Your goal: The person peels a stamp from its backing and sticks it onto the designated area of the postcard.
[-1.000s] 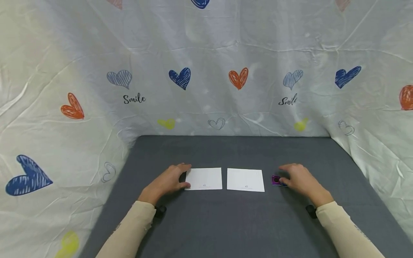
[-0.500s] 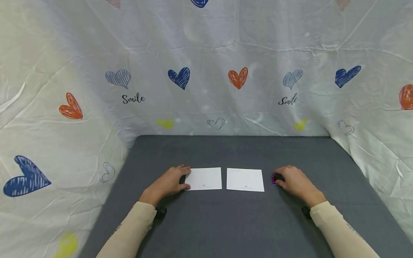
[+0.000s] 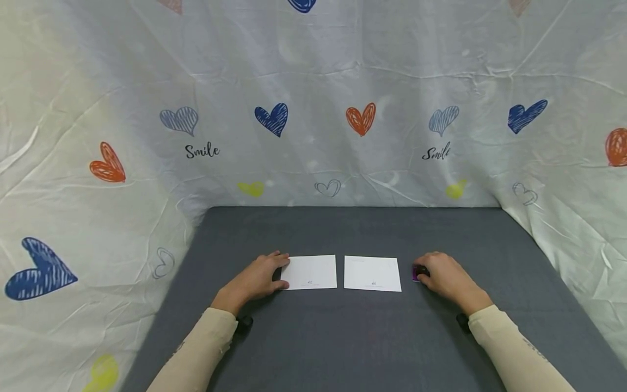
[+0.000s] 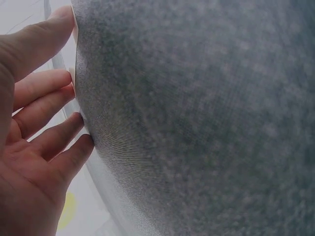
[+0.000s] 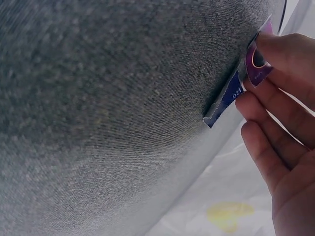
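Observation:
Two white rectangular cards lie side by side on the dark grey table, the left card (image 3: pixel 309 271) and the right card (image 3: pixel 373 273), each with a small printed mark near its lower edge. My left hand (image 3: pixel 252 277) rests at the left card's outer edge, thumb and fingertips touching it. To the right of the cards, my right hand (image 3: pixel 448 280) pinches a purple postage stamp (image 5: pixel 258 76) between thumb and finger; the hand covers most of it in the head view. A blue stamp (image 5: pixel 226 101) with a jagged edge lies on the cloth beside it, under the fingertips.
Grey cloth covers the table (image 3: pixel 343 337). Behind it and along both sides hangs a white curtain (image 3: pixel 313 141) printed with hearts and "Smile". Dark bands sit at both wrists, by the cream sleeves.
My right hand has moved slightly left and come down, its thumb and fingers closing on the purple stamp. My left hand and both cards have stayed in place.

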A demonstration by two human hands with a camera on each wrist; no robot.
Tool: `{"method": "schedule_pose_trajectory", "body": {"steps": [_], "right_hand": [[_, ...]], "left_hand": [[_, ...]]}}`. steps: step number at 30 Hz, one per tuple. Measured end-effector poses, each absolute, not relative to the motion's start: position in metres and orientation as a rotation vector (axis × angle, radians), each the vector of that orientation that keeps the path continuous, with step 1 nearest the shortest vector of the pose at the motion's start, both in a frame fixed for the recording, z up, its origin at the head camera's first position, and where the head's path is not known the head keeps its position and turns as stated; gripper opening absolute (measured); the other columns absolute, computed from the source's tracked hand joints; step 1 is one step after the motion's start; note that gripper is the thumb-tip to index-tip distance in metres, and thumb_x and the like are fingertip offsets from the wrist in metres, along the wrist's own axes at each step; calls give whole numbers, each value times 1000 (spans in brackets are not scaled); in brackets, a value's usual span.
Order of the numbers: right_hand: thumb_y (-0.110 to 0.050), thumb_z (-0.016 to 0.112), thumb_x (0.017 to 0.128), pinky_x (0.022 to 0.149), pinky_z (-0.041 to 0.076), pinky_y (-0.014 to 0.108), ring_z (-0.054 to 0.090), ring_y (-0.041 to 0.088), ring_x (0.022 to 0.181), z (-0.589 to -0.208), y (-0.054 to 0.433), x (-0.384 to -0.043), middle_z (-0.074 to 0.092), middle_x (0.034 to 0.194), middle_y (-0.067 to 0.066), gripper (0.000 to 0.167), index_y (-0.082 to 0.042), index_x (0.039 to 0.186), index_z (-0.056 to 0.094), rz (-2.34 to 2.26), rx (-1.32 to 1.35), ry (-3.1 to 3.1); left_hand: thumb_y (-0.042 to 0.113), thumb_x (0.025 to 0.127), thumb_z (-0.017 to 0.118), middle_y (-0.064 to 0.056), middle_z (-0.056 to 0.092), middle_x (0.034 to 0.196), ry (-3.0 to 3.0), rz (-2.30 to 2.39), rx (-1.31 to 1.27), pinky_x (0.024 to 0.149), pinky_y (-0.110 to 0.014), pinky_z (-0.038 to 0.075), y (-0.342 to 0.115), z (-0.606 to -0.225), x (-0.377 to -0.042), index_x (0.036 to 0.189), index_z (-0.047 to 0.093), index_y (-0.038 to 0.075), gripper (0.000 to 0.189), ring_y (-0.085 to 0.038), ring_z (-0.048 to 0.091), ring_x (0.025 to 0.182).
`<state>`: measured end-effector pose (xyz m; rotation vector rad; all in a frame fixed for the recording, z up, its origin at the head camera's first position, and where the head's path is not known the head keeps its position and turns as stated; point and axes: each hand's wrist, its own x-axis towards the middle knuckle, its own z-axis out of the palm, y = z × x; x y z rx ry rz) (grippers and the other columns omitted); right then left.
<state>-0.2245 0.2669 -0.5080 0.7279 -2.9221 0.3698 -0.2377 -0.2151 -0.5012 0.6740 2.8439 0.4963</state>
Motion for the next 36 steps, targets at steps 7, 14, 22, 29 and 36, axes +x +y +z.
{"method": "schedule_pose_trajectory", "body": {"steps": [7,14,22,29,36], "right_hand": [[-2,88,87,89,62,54,75,30,95,-508,266,-225,80,99,6,17,-7,101,80,380,735,-2930],[0,86,87,81,61,50,72,25,85,-511,267,-225,75,88,1,17,-13,90,75,358,738,-2883],[2,81,90,70,58,43,64,16,73,-500,267,-226,69,80,-3,20,-14,85,70,366,754,-2870],[-1,83,90,64,51,36,56,10,68,-477,269,-226,66,77,-5,17,-13,86,73,435,788,-2925],[-1,83,90,65,52,34,57,8,69,-458,263,-227,68,78,-6,15,-13,88,75,450,812,-2936]], "left_hand": [[24,96,87,-20,55,164,2849,502,666,121,-64,44,-214,-501,-236,154,61,0,67,-48,48,154],[23,96,87,-20,55,164,2845,509,669,121,-64,44,-214,-502,-235,154,61,0,67,-48,47,154],[24,98,85,-20,52,166,2832,512,662,121,-64,44,-214,-501,-236,156,59,1,68,-48,45,155],[25,98,85,-20,52,167,2831,506,647,121,-66,43,-214,-500,-236,156,59,1,68,-50,45,155],[24,98,86,-21,52,167,2826,513,640,122,-66,42,-215,-500,-236,156,59,0,68,-50,45,155]]}}
